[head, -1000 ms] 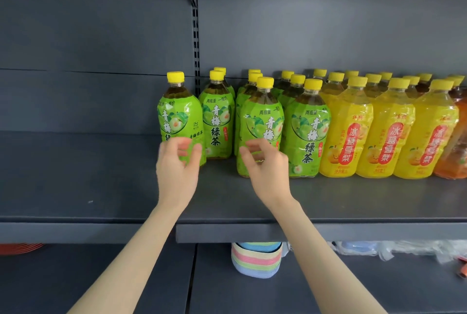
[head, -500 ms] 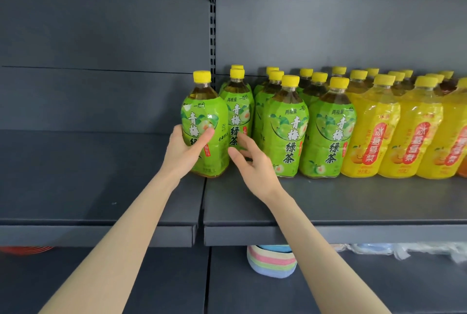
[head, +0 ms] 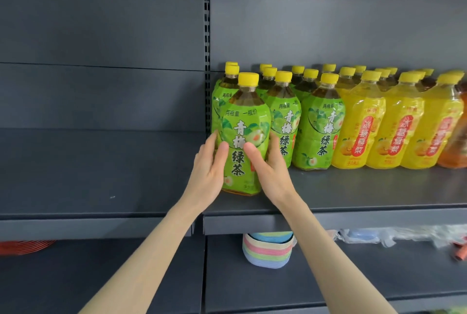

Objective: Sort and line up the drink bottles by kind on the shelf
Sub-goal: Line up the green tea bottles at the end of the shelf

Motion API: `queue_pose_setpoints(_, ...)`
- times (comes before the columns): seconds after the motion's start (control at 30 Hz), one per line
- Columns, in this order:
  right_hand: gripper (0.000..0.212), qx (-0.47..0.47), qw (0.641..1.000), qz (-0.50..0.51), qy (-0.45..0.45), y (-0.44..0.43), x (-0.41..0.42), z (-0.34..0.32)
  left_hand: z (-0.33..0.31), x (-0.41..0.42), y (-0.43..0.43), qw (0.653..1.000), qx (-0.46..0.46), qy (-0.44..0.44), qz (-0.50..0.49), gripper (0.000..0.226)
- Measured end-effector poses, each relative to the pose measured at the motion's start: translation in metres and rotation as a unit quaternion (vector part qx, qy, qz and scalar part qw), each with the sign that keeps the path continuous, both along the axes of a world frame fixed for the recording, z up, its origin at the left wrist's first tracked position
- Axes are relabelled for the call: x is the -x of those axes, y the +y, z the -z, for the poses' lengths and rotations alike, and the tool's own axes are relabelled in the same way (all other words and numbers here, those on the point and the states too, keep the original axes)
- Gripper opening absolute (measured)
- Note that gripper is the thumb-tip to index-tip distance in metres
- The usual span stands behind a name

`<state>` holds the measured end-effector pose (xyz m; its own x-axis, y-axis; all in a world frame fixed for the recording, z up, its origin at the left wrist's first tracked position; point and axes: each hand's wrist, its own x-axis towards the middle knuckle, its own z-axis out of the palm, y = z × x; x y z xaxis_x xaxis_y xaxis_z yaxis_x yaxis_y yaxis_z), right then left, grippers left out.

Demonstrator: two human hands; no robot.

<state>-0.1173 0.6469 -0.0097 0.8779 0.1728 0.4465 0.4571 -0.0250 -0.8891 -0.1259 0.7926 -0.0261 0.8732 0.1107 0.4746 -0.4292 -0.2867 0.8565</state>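
Green bottle (head: 243,114) before green-tea rows (head: 319,124)

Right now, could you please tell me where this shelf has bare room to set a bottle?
The left shelf board is bare, from the slotted post leftward. On the right shelf board, only the front strip before the yellow bottles is free. Behind it, green tea bottles and yellow ones stand packed.
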Motion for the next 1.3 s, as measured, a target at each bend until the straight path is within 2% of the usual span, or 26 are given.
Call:
queue_pose_setpoints(0.1,0.049,-0.014,0.999,0.031,0.004,-0.017,0.005,-0.002,-0.003,0.000,-0.005,1.000,0.024,0.012,0.004,0.063)
queue_pose_setpoints(0.2,0.058,-0.020,0.997,0.079,0.005,-0.037,0.005,-0.002,-0.012,-0.009,-0.006,0.998,0.037,0.013,-0.043,0.040)
queue_pose_setpoints(0.27,0.063,-0.031,0.994,0.107,0.009,-0.048,0.006,-0.004,-0.020,-0.023,-0.005,0.996,0.050,0.030,-0.073,0.039)
queue_pose_setpoints(0.47,0.068,-0.029,0.989,0.141,0.014,-0.066,0.001,-0.010,-0.038,-0.070,0.000,0.989,0.012,0.109,-0.097,0.092)
queue_pose_setpoints(0.6,0.050,-0.012,0.986,0.164,-0.013,-0.068,0.002,-0.015,-0.041,-0.095,0.005,0.986,0.043,0.151,-0.055,0.131)
queue_pose_setpoints(0.63,0.044,-0.012,0.986,0.165,-0.020,-0.069,0.001,-0.015,-0.038,-0.100,0.006,0.987,0.045,0.149,-0.050,0.129)
queue_pose_setpoints(0.73,0.035,-0.013,0.986,0.161,-0.036,-0.068,0.002,-0.014,-0.032,-0.104,0.005,0.990,0.058,0.119,-0.057,0.094)
queue_pose_setpoints(0.8,0.030,-0.014,0.986,0.159,-0.039,-0.068,0.003,-0.015,-0.027,-0.106,0.006,0.991,0.058,0.110,-0.055,0.083)
queue_pose_setpoints(0.87,0.017,-0.013,0.986,0.160,-0.040,-0.067,0.002,-0.016,-0.025,-0.109,0.006,0.992,0.057,0.104,-0.042,0.081)
queue_pose_setpoints(0.93,0.013,-0.013,0.986,0.162,-0.037,-0.066,0.002,-0.016,-0.024,-0.112,0.005,0.992,0.064,0.106,-0.028,0.081)
queue_pose_setpoints(1.3,0.026,-0.026,0.988,0.147,-0.046,-0.067,0.003,-0.016,-0.023,-0.116,0.005,0.991,0.084,0.103,-0.004,0.072)
